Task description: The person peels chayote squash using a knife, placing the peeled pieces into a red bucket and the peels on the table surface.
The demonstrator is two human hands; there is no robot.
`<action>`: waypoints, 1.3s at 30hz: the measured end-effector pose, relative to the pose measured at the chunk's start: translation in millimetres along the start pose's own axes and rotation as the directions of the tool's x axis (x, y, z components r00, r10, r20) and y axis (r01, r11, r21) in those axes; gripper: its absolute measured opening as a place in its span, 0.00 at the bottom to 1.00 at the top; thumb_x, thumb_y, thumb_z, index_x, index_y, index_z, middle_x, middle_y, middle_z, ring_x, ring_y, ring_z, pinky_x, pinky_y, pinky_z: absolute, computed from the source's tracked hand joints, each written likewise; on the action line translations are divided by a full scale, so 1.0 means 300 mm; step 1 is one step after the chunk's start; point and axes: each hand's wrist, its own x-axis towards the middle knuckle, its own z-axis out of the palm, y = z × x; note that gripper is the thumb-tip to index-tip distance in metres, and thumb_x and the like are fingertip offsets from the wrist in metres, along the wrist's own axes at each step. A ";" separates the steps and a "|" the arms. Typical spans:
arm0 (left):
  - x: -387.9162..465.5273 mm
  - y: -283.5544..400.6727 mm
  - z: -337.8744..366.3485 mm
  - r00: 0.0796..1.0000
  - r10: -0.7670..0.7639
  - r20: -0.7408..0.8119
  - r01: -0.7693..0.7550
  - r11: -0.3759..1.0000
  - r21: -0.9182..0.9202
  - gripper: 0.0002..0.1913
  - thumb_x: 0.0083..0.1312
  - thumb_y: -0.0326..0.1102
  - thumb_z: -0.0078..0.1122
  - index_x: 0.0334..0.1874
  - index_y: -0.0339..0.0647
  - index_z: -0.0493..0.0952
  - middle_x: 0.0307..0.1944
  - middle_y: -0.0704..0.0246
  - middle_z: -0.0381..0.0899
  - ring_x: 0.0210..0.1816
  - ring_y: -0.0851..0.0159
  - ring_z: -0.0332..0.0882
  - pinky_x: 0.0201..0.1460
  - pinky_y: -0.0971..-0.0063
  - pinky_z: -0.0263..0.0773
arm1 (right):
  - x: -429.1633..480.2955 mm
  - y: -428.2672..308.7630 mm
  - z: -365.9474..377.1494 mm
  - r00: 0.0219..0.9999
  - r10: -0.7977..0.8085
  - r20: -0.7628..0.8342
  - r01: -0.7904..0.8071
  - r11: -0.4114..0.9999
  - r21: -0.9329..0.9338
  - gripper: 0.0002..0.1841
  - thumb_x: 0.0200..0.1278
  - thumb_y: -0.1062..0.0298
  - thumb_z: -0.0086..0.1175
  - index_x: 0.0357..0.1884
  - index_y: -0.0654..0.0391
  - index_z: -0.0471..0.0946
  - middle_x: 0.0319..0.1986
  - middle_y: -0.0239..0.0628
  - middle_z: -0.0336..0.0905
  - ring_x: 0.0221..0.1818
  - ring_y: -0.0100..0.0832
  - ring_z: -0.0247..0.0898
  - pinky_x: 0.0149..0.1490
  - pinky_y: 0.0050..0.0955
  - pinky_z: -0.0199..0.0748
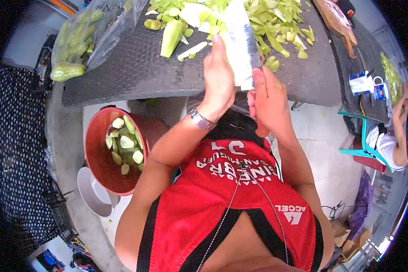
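My left hand [219, 69] holds a long, pale peeled vegetable [228, 40] over the table's near edge, its thumb along the side. My right hand [268, 91] grips the orange handle of a wide-bladed knife [251, 44], whose blade lies along the right side of the vegetable. Green peelings [275, 23] are heaped on the dark woven-textured table [136, 80] beyond both hands. A partly peeled green vegetable [172, 38] lies left of the heap, with a pale strip of peel [192, 51] near it. The far end of the held vegetable is overexposed.
A clear plastic bag [102, 47] of green vegetables lies at the table's left. Below stands a red bucket [91, 149] with pale pieces in liquid, beside a white basin [91, 193]. Right are mugs [360, 83], a teal stool [363, 136] and another person's arm [399, 125].
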 end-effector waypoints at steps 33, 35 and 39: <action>0.045 0.061 -0.053 0.993 0.017 0.117 0.044 0.864 -0.501 0.38 0.67 0.73 0.39 0.47 0.39 0.75 0.38 0.59 0.81 0.41 0.47 0.81 0.48 0.50 0.77 | -0.015 0.057 0.042 0.869 -0.488 0.081 0.488 0.819 -0.302 0.32 0.66 0.31 0.49 0.42 0.57 0.70 0.15 0.46 0.73 0.24 0.55 0.78 0.28 0.49 0.73; 0.043 0.065 -0.042 0.997 0.012 0.071 0.024 0.874 -0.485 0.39 0.66 0.75 0.39 0.46 0.39 0.75 0.36 0.60 0.80 0.38 0.48 0.81 0.46 0.52 0.78 | -0.018 0.057 0.044 0.872 -0.484 0.077 0.485 0.827 -0.286 0.30 0.67 0.33 0.49 0.40 0.57 0.70 0.15 0.46 0.74 0.22 0.55 0.78 0.28 0.49 0.73; 0.038 0.072 -0.030 0.998 0.051 0.021 -0.037 0.901 -0.433 0.38 0.66 0.75 0.41 0.45 0.38 0.75 0.36 0.60 0.80 0.38 0.48 0.81 0.46 0.51 0.77 | -0.019 0.046 0.044 0.879 -0.470 0.083 0.473 0.833 -0.287 0.28 0.68 0.36 0.50 0.38 0.57 0.70 0.15 0.48 0.73 0.22 0.55 0.77 0.28 0.49 0.73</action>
